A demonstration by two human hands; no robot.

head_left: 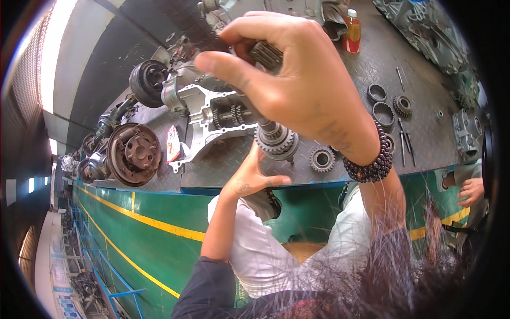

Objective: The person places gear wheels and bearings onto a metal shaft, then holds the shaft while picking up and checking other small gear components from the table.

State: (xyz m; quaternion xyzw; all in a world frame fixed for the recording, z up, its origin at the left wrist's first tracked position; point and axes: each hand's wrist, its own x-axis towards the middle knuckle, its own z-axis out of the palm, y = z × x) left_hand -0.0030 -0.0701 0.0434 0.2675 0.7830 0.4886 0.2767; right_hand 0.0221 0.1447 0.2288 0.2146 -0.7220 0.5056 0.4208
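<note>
Beyond stray hair (340,290) at six o'clock, the right hand (305,74) arches wide around a splined piece (265,56), contact unclear. At one o'clock from the left hand (251,179), thumb spread, hold unclear, the gear stack (275,139) over the worktop (425,93) seems heavy, rigid, perhaps oily: cup it low.

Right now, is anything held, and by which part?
Cannot tell: the right hand curves around a grey, ridged metal cylinder; the left hand sits beside a round, toothed steel gear.

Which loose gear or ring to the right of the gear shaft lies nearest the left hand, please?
The toothed gear by the bench's near edge, just left of the beaded bracelet; the others lie farther right.
</note>
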